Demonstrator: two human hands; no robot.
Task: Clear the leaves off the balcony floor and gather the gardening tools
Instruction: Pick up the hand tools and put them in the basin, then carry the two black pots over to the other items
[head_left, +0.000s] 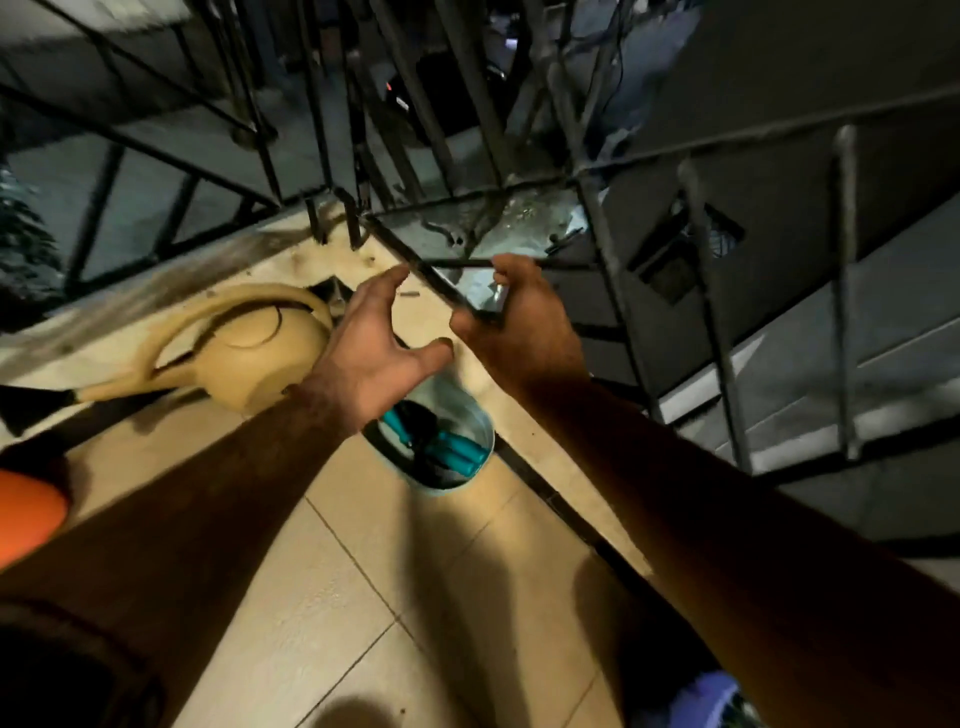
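Meanwhile, both hands hovered over the tool bucket by the railing.
Left hand (376, 338) was spread wide, holding nothing; right hand (514, 317) curled, apparently pinching something small and blurred. Bucket (441, 480) of teal-handled tools (457, 452) sat just below them, watering can (249, 353) left. Best gripped by the rim, both sides, I judged.

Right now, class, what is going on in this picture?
A person stands on a tiled balcony floor by the railing, both arms stretched over a small bucket. The left hand is spread open and holds nothing. The right hand has curled fingers; the picture is too blurred to say whether it grips anything. Teal-handled tools already lie in the bucket. A yellow watering can lies on its side to the left, apart from the bucket.
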